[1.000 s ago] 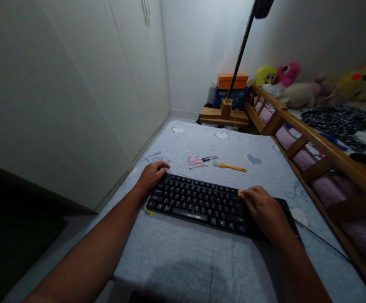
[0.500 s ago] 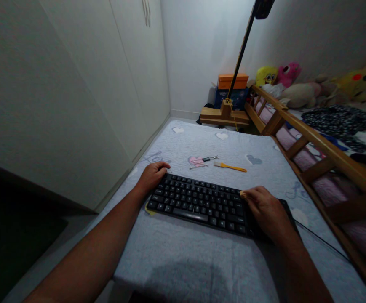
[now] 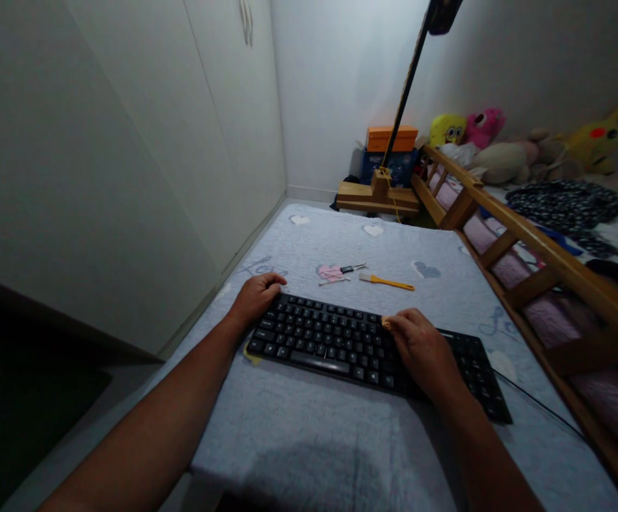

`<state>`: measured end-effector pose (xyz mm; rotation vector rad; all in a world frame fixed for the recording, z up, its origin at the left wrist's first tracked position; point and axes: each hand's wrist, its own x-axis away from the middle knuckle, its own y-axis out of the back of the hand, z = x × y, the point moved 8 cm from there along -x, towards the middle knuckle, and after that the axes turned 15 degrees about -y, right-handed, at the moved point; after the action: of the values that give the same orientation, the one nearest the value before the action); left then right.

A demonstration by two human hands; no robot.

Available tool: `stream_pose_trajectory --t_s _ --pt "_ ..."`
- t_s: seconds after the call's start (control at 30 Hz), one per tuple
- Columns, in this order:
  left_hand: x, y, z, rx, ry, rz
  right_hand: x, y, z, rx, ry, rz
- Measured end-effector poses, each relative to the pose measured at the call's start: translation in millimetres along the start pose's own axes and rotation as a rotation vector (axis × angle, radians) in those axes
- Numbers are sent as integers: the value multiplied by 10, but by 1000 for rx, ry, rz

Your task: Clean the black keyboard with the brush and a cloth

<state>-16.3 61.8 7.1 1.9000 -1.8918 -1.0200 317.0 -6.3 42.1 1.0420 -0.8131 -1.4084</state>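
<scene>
A black keyboard (image 3: 319, 334) lies slightly slanted on a light blue cloth with heart prints. At its upper left corner my left hand (image 3: 258, 293) is closed on the edge, thumb and fingers together. My right hand (image 3: 420, 345) pinches a small tan piece (image 3: 386, 323), like a scrap of sponge or cloth, and presses it on the upper keys right of the middle. The hand and wrist cover part of the keys beside the number pad (image 3: 476, 366). Beyond the keyboard lie a yellow-handled brush (image 3: 388, 282), a tool with a black grip (image 3: 351, 269) and a cotton swab (image 3: 334, 281).
A white wardrobe (image 3: 207, 142) stands close on the left. Along the right runs a wooden bed rail (image 3: 543, 245), with plush toys (image 3: 501, 163) and clothes behind it. The keyboard cable (image 3: 540, 405) trails right. A wooden stand (image 3: 377, 192) and boxes (image 3: 392, 138) are at the back.
My right hand has slid left along the upper keys with the tan piece, uncovering more of the number pad. My left hand keeps its place at the keyboard's corner.
</scene>
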Motion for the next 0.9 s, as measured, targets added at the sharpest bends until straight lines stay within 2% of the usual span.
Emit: stream_pose_trajectory --t_s 0.27,0.73,0.9 --pt "-7 5 -14 1 -8 -3 3 41 -94 28 -28 -9" --pt "-10 0 16 6 -26 -1 -95 8 330 106 39 106" --pt "-12 3 -2 12 -21 1 -116 -50 284 117 16 85"
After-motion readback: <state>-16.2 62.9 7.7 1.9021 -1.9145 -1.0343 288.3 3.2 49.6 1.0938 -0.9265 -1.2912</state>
